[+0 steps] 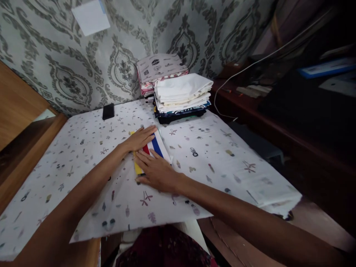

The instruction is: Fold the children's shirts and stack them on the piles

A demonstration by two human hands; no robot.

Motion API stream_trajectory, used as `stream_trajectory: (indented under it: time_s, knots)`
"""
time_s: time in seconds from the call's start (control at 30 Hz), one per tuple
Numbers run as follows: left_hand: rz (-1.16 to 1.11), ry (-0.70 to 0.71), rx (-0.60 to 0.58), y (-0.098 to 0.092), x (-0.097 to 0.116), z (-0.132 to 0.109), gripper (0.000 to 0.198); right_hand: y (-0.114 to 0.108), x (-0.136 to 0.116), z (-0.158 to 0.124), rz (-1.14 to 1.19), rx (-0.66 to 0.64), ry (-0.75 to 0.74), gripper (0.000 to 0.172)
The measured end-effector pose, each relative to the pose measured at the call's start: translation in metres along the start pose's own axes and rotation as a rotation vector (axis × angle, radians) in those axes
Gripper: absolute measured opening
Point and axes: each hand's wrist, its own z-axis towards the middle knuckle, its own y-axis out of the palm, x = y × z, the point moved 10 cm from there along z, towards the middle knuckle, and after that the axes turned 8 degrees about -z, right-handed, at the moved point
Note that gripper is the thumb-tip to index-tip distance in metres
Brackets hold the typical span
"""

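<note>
A small folded cloth with yellow, red, white and blue stripes lies flat on the patterned white sheet that covers the table. My left hand rests palm down across its far left part, fingers stretched toward the blue stripe. Lower down, my right hand presses flat on the cloth's near part with its fingers spread. Parts of the cloth are hidden beneath both hands.
Behind the cloth stand a stack of folded white and dark clothes and a stack of pinkish ones. A black phone lies near the wall. A white cable hangs at the right, before a dark red desk.
</note>
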Motion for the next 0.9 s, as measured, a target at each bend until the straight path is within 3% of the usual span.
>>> stream_trajectory:
  time_s: [0.2,0.33,0.4,0.47,0.53,0.63,0.73,0.9]
  knots:
    - [0.088,-0.099,-0.002,-0.004,-0.032,0.033,0.06,0.005,0.0,-0.007,-0.033,-0.029,-0.019,0.073]
    - [0.082,-0.115,0.199,-0.03,-0.034,0.037,0.055,-0.001,-0.004,-0.005,0.004,-0.02,-0.039,0.071]
    - [0.081,-0.204,0.37,-0.046,-0.033,0.023,0.052,-0.01,0.001,-0.005,0.061,0.019,-0.011,0.061]
    - [0.093,-0.271,0.496,-0.053,-0.022,0.0,0.05,-0.027,0.019,-0.005,0.14,0.123,0.111,0.047]
    - [0.093,-0.269,0.506,-0.041,-0.001,-0.022,0.049,-0.046,0.047,-0.01,0.219,0.265,0.282,0.044]
    - [0.048,-0.247,0.365,0.0,0.031,-0.05,0.054,-0.061,0.087,-0.015,0.263,0.392,0.471,0.043]
    - [-0.026,-0.273,0.32,0.026,0.043,-0.08,0.061,-0.063,0.11,-0.004,0.186,0.348,0.539,0.043]
    - [-0.211,-0.409,0.568,0.002,0.021,-0.133,0.066,-0.049,0.116,0.05,0.009,0.036,0.447,0.045]
